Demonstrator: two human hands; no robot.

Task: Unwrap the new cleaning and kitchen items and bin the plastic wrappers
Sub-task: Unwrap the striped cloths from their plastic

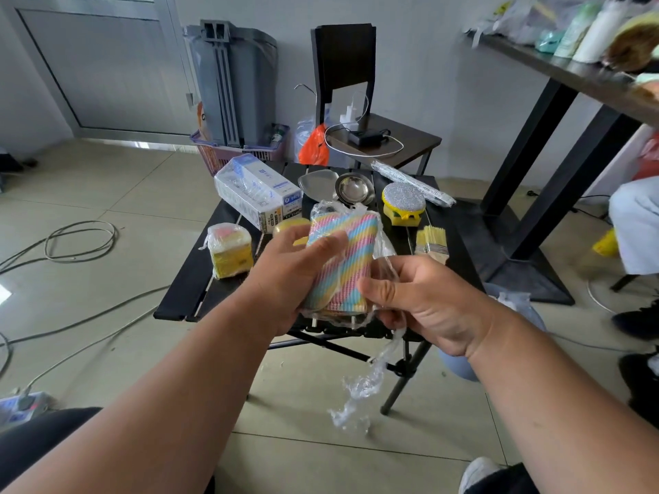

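Two hands: I see both raised over the near edge of the black folding table [185,279], each on the same striped cloth pack [342,258].
Left hand [285,276]: fingers curled round the left side of the pack, thumb lying across its striped front.
Right hand [424,301]: thumb pressed on the pack's lower right corner, fingers curled underneath and pinching the clear wrapper [367,386].
Wrapper: peeled loose along the right edge of the pack and bunched above its top; a long crumpled tail hangs from my right hand toward the floor.
Pack position: held upright in the air between the two hands, apart from the tabletop.
Wrapped sponge [230,254]: on the table's left side, sealed in its own clear bag with a knotted corner.
Boxes [256,194]: at the far left of the table, a white and blue bundle under clear film.
Metal bowl [354,188]: at the far middle, nothing visible in it, just beside a flat metal dish [315,183].
Scrubber [403,203]: right of the bowl, silver top on a yellow base.
Brushes [433,242]: near right of the table, bristles pointing far.
Basket [228,155]: on the floor beyond the table, a grey bin [231,83] standing in it.
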